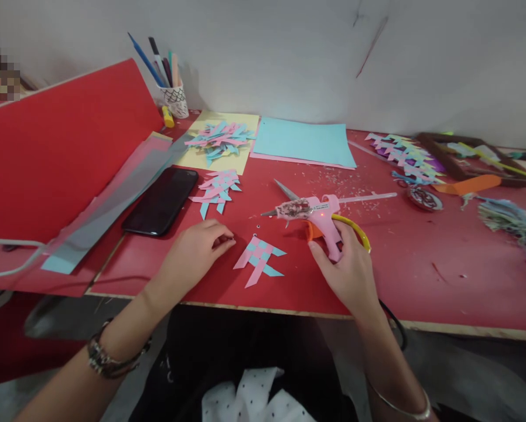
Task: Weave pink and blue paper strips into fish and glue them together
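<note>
A woven pink and blue paper fish [259, 255] lies flat on the red table between my hands. Just left of it is my left hand [201, 246], thumb and fingertips pinched together; whatever they hold is too small to make out. Tiny eye-like dots [258, 226] lie above the fish. My right hand [349, 264] is closed around the handle of a pink hot glue gun [324, 221], its nozzle pointing left and a small light glowing on its body. A clear glue stick [368, 198] sticks out of the back. Scissors [363, 232] with yellow and orange handles lie under the gun.
Several woven fish [219, 190] and a heap of them [221, 140] lie farther back, beside blue paper sheets [304, 142]. A black phone [161, 201] lies at left, near a red board [65, 158] and a pen cup [175, 99]. A brown frame [465, 179] sits at right.
</note>
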A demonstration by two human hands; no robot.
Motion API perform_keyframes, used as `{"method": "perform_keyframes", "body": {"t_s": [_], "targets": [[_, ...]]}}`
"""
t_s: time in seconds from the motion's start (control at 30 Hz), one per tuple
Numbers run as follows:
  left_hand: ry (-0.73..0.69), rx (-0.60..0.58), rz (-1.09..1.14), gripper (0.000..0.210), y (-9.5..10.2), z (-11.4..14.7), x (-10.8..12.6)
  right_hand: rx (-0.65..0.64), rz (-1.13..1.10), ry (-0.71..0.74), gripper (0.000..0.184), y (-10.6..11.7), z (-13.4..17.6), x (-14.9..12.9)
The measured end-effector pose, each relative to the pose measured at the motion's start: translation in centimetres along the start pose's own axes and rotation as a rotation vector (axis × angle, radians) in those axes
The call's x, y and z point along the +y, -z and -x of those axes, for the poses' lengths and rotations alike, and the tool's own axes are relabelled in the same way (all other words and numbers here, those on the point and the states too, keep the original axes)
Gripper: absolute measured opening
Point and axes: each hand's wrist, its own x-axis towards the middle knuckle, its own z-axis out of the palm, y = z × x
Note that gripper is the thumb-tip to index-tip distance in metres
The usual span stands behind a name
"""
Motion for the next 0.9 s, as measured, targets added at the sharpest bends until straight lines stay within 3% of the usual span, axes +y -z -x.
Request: {"method": "perform_keyframes", "body": {"t_s": [0.17, 0.63, 0.9], "targets": [[-0.016, -0.011, -0.081, 0.021, 0.0, 0.0, -0.1, 0.002, 0.002, -0.010, 0.042, -0.1, 0.1, 0.1], [-0.189, -0.066, -0.043, 0.032, 0.8, -0.6, -0.9, 0.003, 0.022, -0.009, 0.043, 0.0, 0.1, 0.1], [-0.297, 0.016, -0.069, 0.052, 0.4, -0.1, -1.9, -0.084, 0.194, 0.031, 0.045, 0.1, 0.4, 0.4]]}}
